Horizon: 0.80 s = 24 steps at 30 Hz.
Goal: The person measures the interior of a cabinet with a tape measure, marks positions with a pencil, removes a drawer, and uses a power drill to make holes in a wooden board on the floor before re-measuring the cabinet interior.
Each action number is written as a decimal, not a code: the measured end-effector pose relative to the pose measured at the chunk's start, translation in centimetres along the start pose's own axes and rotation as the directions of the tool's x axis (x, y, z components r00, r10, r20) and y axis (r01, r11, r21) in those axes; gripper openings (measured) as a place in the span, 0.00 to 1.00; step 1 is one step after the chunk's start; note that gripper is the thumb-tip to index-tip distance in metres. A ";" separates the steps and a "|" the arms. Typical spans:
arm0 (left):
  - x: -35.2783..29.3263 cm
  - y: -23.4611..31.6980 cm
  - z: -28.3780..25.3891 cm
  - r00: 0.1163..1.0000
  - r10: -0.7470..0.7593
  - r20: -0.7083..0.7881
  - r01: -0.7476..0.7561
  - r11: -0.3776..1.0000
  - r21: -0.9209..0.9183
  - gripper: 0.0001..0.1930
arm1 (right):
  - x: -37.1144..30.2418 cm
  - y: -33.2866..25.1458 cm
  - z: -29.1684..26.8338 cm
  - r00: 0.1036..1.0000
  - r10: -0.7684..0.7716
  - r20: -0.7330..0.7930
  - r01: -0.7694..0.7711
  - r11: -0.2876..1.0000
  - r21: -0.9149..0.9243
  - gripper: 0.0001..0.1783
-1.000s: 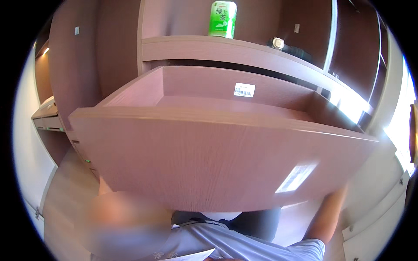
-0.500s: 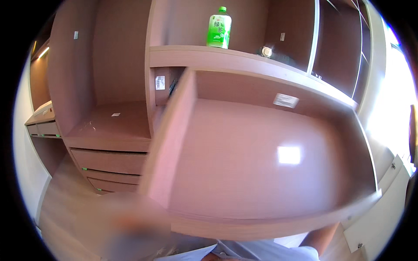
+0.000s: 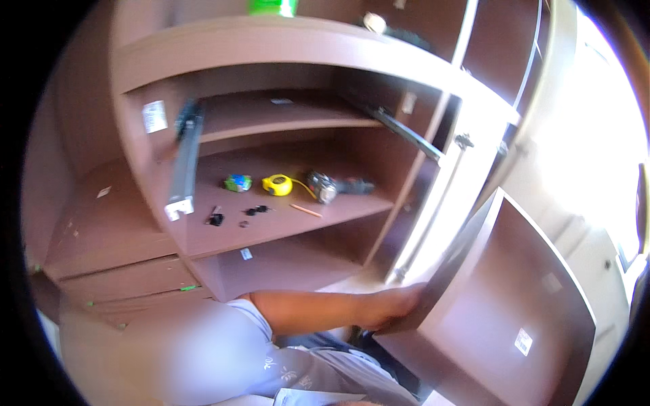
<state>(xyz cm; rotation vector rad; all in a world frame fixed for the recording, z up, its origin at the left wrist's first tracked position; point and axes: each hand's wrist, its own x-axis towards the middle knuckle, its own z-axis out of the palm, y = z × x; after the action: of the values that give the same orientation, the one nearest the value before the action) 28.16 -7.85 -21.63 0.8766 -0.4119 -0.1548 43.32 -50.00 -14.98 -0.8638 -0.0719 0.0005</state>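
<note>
My left arm stretches across to the right, and my left hand [image 3: 399,302] grips the side of a brown wooden drawer [image 3: 467,342]. Its fingers are partly hidden by the drawer panel and blurred. Tilted on its side, the drawer is at the lower right, wholly out of the cabinet. My right hand is not in view. In the cabinet bay ahead, a left drawer slide [image 3: 185,159] and a right drawer slide [image 3: 407,134] stick out from the side walls.
On the shelf [image 3: 264,237] lie a yellow tape measure [image 3: 277,185], a cordless drill [image 3: 325,187], a pencil [image 3: 306,210], a green-blue packet [image 3: 237,182] and small black pieces [image 3: 215,219]. A green bottle [image 3: 273,7] stands above. White panels [image 3: 596,260] lean at the right.
The drawer has swung from in front of the bay to the lower right and tilted, with my left hand on it. The bay's slides and tools have come into sight.
</note>
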 end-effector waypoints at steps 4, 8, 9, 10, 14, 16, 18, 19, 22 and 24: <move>4.9 -0.4 -0.7 0.992 -0.103 0.078 0.107 0.993 -0.053 0.33 | -5.3 -3.9 -4.8 0.976 -0.136 -0.168 0.126 0.990 -0.070 0.27; 9.8 -5.9 -13.6 0.970 -0.205 0.132 0.101 0.831 0.548 0.23 | -7.1 -5.2 -8.4 0.948 -0.157 -0.275 0.138 0.986 -0.089 0.27; 11.6 -6.5 -10.7 0.960 -0.219 0.175 -0.017 0.578 0.816 0.24 | -8.5 -6.3 -9.7 0.930 -0.185 -0.317 0.158 0.981 -0.108 0.27; 13.0 -7.0 -7.8 0.952 -0.156 0.265 0.094 0.968 0.232 0.28 | -9.4 -6.8 -10.6 0.919 -0.199 -0.340 0.166 0.978 -0.123 0.27; 14.1 -14.3 -11.4 0.948 -0.175 0.266 0.203 0.976 -0.081 0.32 | -12.0 -8.9 -14.8 0.871 -0.213 -0.444 0.144 0.972 -0.184 0.27; 14.4 -14.9 -10.6 0.946 -0.253 0.201 0.275 0.957 -0.090 0.38 | -12.3 -10.1 -17.7 0.850 -0.205 -0.486 0.117 0.972 -0.204 0.27; 15.1 -13.8 -9.0 0.950 -0.300 0.088 0.310 0.940 -0.141 0.41 | -11.1 -10.6 -21.3 0.846 -0.170 -0.506 0.072 0.976 -0.208 0.27; 15.1 -14.6 -9.3 0.936 -0.346 -0.067 0.340 0.936 -0.092 0.36 | -10.8 -10.9 -22.8 0.838 -0.158 -0.522 0.047 0.975 -0.219 0.27; 17.5 -14.9 -5.9 0.923 -0.384 -0.010 0.374 0.905 -0.201 0.30 | -8.7 -10.5 -27.4 0.836 -0.081 -0.542 -0.049 0.974 -0.222 0.27; 19.1 -17.1 -5.2 0.914 -0.403 -0.047 0.389 0.903 -0.184 0.32 | -7.2 -10.4 -30.5 0.832 -0.036 -0.554 -0.104 0.970 -0.220 0.27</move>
<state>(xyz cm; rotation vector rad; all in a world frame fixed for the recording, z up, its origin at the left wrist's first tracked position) 48.29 -20.65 -32.32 0.7851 -0.1326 -0.5213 37.80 -80.17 -27.33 -1.0818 0.5045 -0.2318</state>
